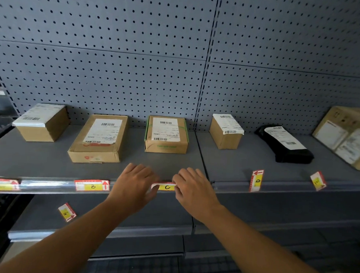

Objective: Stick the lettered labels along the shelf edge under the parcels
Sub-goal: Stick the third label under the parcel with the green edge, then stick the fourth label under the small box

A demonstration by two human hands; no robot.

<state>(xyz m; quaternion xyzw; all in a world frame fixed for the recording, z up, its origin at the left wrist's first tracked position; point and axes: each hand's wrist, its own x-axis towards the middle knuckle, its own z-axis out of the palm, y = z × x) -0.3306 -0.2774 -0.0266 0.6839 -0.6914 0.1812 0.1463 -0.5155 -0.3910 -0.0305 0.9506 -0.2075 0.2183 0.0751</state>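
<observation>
The label C (166, 187) lies against the shelf edge strip (47, 184), below the green-taped parcel (166, 134). My left hand (137, 186) grips its left end and my right hand (193, 189) grips its right end. The label B (92, 185) sits in the strip under the long flat parcel (98, 139). At the far left another label (1, 184) sits in the strip under the leftmost parcel (42, 121). The label D (256, 180) and one more label (318, 181) lie loose on the shelf near its front edge.
A small box (226, 131), a black bag parcel (285, 144) and a large box (347, 136) stand on the right shelf section. On the lower shelf lies a loose label (66, 212). A grey pegboard (137, 61) backs the shelf.
</observation>
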